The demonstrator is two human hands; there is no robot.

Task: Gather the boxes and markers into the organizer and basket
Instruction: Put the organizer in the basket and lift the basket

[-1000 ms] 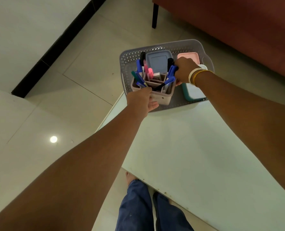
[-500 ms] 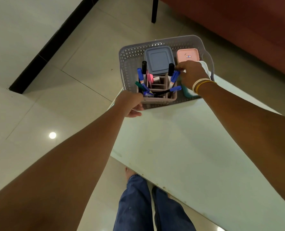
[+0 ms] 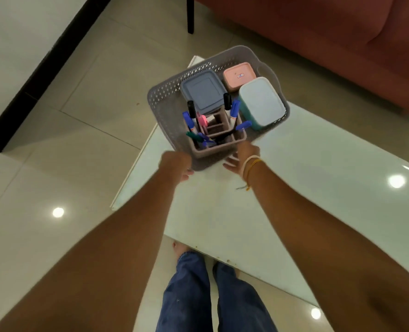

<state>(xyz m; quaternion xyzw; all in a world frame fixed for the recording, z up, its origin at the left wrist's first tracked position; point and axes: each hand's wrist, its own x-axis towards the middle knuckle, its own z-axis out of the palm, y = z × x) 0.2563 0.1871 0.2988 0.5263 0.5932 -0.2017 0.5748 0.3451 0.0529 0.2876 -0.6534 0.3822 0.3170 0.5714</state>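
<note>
A grey perforated basket (image 3: 165, 109) stands at the far left corner of the white table (image 3: 294, 188). In it lie a grey-blue box (image 3: 202, 91), a pink box (image 3: 239, 75) and a pale teal box (image 3: 261, 101). The pink organizer (image 3: 219, 149), with several markers (image 3: 189, 118) upright in it, stands in the basket's near part. My left hand (image 3: 176, 164) is at the basket's near left corner, its fingers curled with nothing seen in them. My right hand (image 3: 243, 156) is against the near wall, fingers spread and empty.
A red-brown sofa (image 3: 318, 32) with a dark leg (image 3: 190, 15) runs behind the table. Tiled floor lies to the left, below a black-edged wall base (image 3: 43, 65). My legs in blue trousers (image 3: 186, 295) stand at the table's near edge.
Both hands let go of the organizer, which now stands in the basket. The left hand drew back first, then the right hand left the basket for its near edge.
</note>
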